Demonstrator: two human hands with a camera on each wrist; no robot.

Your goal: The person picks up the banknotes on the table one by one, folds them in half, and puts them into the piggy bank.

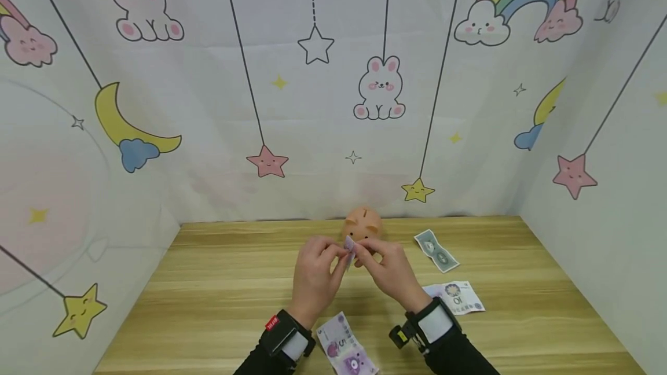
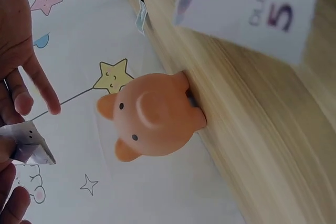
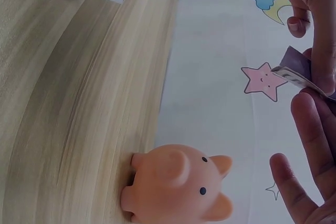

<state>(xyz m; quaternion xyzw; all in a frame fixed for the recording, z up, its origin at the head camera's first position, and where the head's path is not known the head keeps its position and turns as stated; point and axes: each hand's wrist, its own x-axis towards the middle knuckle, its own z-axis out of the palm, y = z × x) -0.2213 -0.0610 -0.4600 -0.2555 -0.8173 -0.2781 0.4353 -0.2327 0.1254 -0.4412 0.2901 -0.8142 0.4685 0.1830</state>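
Both hands meet in front of the orange piggy bank [image 1: 363,220], pinching a small folded purple banknote [image 1: 350,243] between them. My left hand [image 1: 315,274] grips the note's left side with thumb and fingertips. On its right side, my right hand [image 1: 389,272] pinches it. The left wrist view shows the folded banknote [image 2: 32,142] with creased edges, and the piggy bank [image 2: 152,114] beyond. In the right wrist view, the folded banknote [image 3: 296,69] sits between the fingertips, some right-hand fingers spread away from it. The piggy bank's coin slot is on its top.
A purple banknote marked 5 [image 1: 346,349] lies near the front, between the forearms. Another pale purple banknote [image 1: 458,297] lies partly behind the right wrist. A grey-green banknote [image 1: 436,251] lies at back right. Patterned cloth walls [image 1: 323,190] border the wooden table [image 1: 234,294].
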